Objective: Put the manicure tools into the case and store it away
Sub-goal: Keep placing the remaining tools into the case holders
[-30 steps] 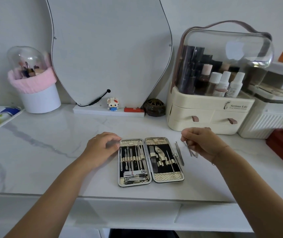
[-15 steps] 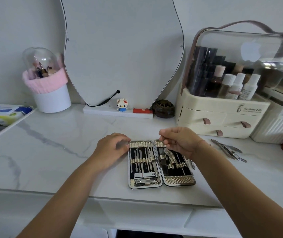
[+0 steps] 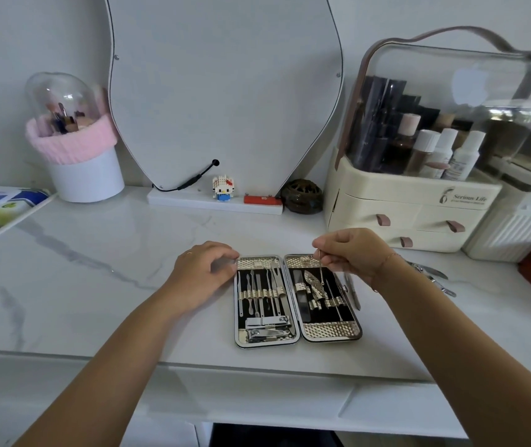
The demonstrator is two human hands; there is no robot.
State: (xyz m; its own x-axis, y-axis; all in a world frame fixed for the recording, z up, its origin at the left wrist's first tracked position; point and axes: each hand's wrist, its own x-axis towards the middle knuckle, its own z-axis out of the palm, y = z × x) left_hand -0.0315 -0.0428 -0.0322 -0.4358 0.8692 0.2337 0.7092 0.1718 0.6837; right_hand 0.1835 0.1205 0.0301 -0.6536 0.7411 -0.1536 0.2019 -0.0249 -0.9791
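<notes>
The open case lies flat near the front edge of the surface, the left hand gripping its far left corner, the right hand pinching a thin metal tool over its right half.

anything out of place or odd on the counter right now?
Yes: loose metal tools lie on the counter, right of the open case, and a slim tool sits just outside its right edge. The right hand pinches a thin tool over the case. Nothing looks spilled or damaged.
</notes>
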